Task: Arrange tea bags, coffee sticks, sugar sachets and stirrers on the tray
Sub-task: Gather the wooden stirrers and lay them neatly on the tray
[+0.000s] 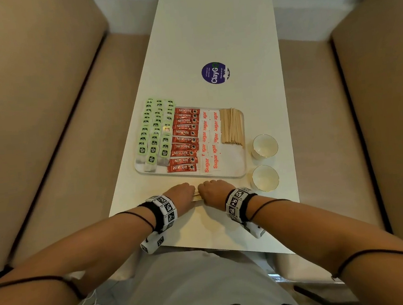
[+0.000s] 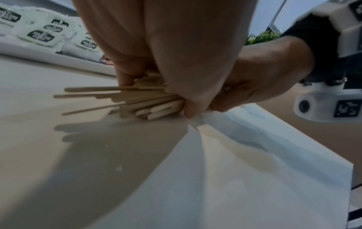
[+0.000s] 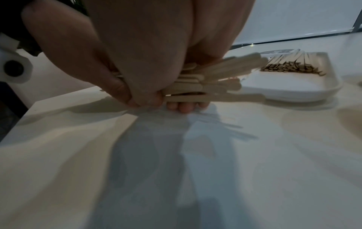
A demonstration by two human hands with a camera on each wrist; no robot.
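Gripping 1 loose bundle of wooden stirrers (image 2: pixel 137 99) with both hands — left hand (image 1: pixel 181 195) and right hand (image 1: pixel 213 192) side by side, fingers curled round it, each grip clamped on the sticks. Pressing the bundle down against the white worktop (image 1: pixel 221 39), just in front of the tray (image 1: pixel 236 171). Lying in rows on that tray, left to right: tea bags (image 1: pixel 155 132), coffee sticks (image 1: pixel 185 139), sugar sachets (image 1: pixel 209 139) — and a second stack of stirrers (image 1: pixel 231 127) at the far right end. Standing beside the tray's right edge: 2 white cups (image 1: pixel 265 145).
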